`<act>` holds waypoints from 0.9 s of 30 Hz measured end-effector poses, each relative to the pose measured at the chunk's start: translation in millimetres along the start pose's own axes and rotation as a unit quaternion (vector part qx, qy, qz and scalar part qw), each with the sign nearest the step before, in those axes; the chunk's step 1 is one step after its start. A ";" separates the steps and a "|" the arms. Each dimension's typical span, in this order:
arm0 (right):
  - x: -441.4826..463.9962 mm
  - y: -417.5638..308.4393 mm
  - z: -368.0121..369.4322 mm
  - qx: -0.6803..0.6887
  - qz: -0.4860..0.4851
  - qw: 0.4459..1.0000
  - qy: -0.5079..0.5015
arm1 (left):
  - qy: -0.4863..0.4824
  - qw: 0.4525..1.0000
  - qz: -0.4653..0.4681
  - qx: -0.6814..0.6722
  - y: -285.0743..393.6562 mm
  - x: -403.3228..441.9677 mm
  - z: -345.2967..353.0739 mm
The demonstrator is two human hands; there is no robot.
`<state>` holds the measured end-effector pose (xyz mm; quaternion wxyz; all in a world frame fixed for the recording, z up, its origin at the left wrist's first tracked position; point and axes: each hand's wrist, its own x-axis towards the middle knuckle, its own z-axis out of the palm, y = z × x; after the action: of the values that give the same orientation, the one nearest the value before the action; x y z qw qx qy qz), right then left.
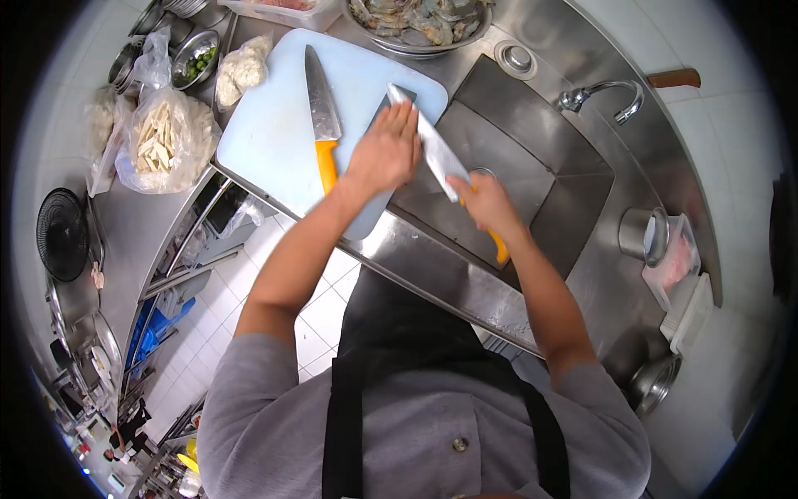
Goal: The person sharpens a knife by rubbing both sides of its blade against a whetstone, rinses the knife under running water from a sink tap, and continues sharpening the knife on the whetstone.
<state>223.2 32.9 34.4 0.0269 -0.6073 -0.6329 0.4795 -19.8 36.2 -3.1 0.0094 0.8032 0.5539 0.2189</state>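
A wide-bladed knife [438, 152] with a yellow handle is in my right hand [486, 204], whose fingers are wrapped round the handle end. The blade slants up and left over a dark flat block [405, 94] at the right edge of the white cutting board [266, 108]. My left hand [386, 148] lies stretched out, palm down, with its fingertips against the blade near its far end. What lies under that palm is hidden. Left of it, a second knife [320, 108] with a yellow handle rests on the board, its tip pointing away from me.
The steel sink [499, 137] with a tap [611, 96] is right of the board. A bowl of shrimp [420, 23] stands behind. Bags [158, 145] and a bowl of green pieces [197, 60] are left. A metal pot [638, 233] and a plastic tub [672, 264] sit at the right.
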 end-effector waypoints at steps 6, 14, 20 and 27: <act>-47.7 38.1 24.7 -0.048 -0.113 0.992 0.007 | -0.040 0.999 -0.026 0.009 41.3 -67.9 -26.7; 46.5 -31.5 8.2 0.014 -0.040 0.999 -0.003 | -0.046 0.999 0.001 0.025 -66.7 18.5 -2.3; -23.6 20.7 41.6 -0.041 -0.059 0.997 -0.025 | -0.073 0.997 -0.033 -0.002 16.3 -84.3 -37.8; 76.7 -57.7 20.8 0.013 -0.085 0.996 0.005 | -0.030 0.998 0.008 0.047 -103.4 22.0 -11.6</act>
<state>147.6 93.3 18.0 0.0785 -0.5532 -0.6760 0.4805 -109.2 93.2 -11.8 -0.0135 0.8134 0.5565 0.1689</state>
